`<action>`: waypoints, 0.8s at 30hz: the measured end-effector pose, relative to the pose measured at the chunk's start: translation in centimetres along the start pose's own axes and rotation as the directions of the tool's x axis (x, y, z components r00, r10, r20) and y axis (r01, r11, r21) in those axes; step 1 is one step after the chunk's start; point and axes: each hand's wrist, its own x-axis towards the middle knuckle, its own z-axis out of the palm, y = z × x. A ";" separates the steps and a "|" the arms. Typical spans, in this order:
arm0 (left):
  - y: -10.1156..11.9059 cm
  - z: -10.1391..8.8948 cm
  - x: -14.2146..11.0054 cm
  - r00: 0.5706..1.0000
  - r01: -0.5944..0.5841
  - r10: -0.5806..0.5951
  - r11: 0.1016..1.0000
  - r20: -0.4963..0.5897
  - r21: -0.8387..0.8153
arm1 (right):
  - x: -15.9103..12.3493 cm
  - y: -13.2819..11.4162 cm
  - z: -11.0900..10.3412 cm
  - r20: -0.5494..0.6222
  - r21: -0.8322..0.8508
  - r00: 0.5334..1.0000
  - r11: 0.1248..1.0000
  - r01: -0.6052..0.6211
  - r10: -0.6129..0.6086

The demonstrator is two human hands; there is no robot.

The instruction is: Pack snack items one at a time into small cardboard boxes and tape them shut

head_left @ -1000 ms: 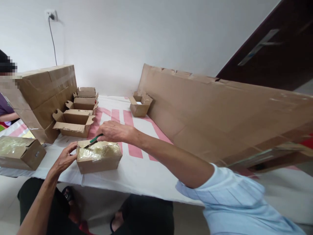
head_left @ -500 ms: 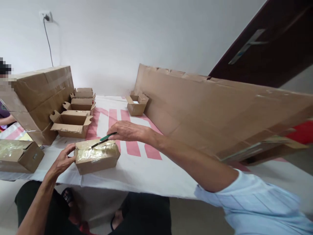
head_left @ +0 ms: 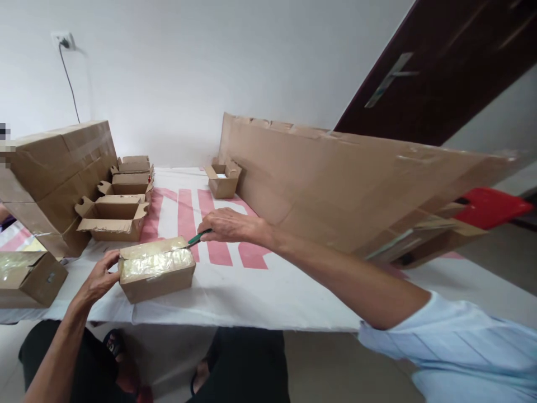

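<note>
A taped cardboard box (head_left: pixel 163 282) sits near the front edge of the table, with shiny clear tape across its top. My left hand (head_left: pixel 97 279) grips its left end, fingers at the back corner and thumb at the near side. In my right hand (head_left: pixel 229 225) is a green-handled utility knife (head_left: pixel 198 238), pinched between the fingers. Its tip is at the right end of the box's top seam. The fingers partly cover the handle.
Several open cardboard boxes (head_left: pixel 112 225) line the left, beside a stack of closed boxes (head_left: pixel 62 162). Another taped box (head_left: pixel 31 280) lies front left. A small open box (head_left: pixel 223 182) stands at the back, against a large cardboard sheet (head_left: pixel 327 190). A red object (head_left: pixel 490 208) lies right.
My right hand has drawn the utility knife rightward along the box's top seam, from its left part to the right end. My left hand still grips the left end. The view has shifted slightly.
</note>
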 end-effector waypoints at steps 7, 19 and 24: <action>0.7 -0.2 0.2 1.000 0.000 0.000 1.000 -0.001 0.012 | -2.2 3.2 0.7 -0.127 0.209 0.992 0.977 0.046 -0.020; 1.0 -0.2 0.0 0.999 0.036 -0.036 0.999 0.009 0.024 | -11.5 3.6 26.3 -0.372 0.370 0.625 0.727 -0.578 0.686; 0.7 -0.4 0.1 0.995 0.101 -0.101 0.995 -0.009 0.023 | -9.6 1.5 25.6 -0.517 0.451 0.600 0.790 -0.415 0.611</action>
